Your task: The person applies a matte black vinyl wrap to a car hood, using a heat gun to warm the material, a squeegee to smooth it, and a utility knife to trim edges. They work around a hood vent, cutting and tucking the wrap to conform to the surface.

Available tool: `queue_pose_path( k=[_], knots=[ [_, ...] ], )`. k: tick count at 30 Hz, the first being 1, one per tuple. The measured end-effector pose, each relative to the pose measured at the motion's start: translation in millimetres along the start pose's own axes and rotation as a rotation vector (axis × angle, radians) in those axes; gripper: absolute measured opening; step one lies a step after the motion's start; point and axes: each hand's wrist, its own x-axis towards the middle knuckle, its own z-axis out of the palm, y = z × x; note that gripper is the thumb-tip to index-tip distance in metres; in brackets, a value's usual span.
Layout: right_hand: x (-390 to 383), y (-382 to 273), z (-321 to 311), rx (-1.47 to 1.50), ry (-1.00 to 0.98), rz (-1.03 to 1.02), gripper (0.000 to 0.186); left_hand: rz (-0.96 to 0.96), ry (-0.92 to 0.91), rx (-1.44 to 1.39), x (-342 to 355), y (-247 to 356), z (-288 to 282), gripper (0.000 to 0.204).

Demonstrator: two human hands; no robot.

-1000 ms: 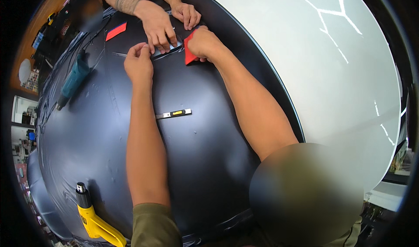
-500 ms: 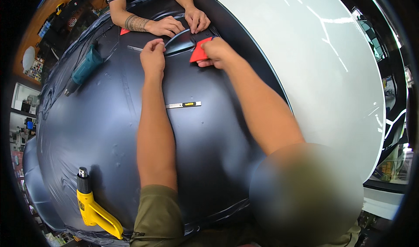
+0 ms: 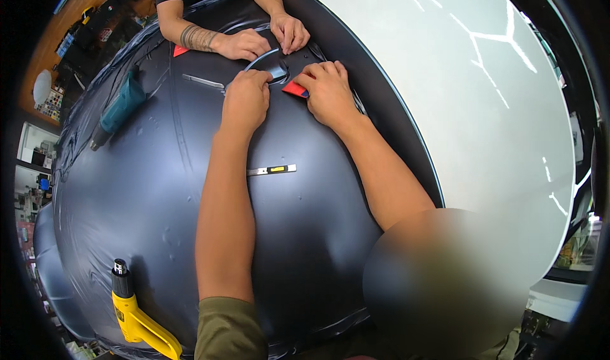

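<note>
Dark satin film (image 3: 298,226) covers a broad curved car panel, and a curved, lifted flap of film (image 3: 270,63) stands near the far edge. My left hand (image 3: 246,102) is closed, its fingertips pinching the near edge of that flap. To its right, my right hand (image 3: 330,94) grips a red squeegee card (image 3: 293,89) low against the film. Across the flap are a co-worker's two hands: one (image 3: 244,44) rests by its far edge, the other (image 3: 291,33) pinches near its right end. On the film between my forearms lies a silver snap-off knife (image 3: 276,169).
A teal heat gun (image 3: 121,106) lies at the left, and a yellow heat gun (image 3: 143,325) stands at the lower left. Another slim silver knife (image 3: 203,80) and a red card (image 3: 180,49) lie by the co-worker's forearm. A white car panel (image 3: 483,118) curves along the right.
My left hand has moved right along the flap. My right hand has turned knuckles-up with the squeegee and shifted slightly right. The view has shifted slightly.
</note>
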Motion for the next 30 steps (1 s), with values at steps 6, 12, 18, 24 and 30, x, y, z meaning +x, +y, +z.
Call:
queue_pose_path(
  k=[6, 12, 18, 24, 30],
  knots=[
    [-3, 2, 13, 0.071, 0.077, 0.086, 0.019, 0.092, -0.043, 0.124, 7, 19, 14, 0.016],
    [1, -9, 7, 0.114, 0.076, 0.188, 0.02, 0.179, -0.075, 0.284, 6, 31, 20, 0.02],
    [1, -9, 7, 0.129, 0.079, 0.253, 0.018, 0.117, -0.029, 0.309, 6, 36, 32, 0.019],
    [-2, -13, 7, 0.128, 0.133, 0.268, 0.019, 0.109, -0.059, 0.361, 10, 32, 34, 0.018],
    [-7, -14, 9, 0.116, 0.156, 0.265, 0.018, 0.187, 0.074, 0.255, 4, 33, 34, 0.019]
  ],
)
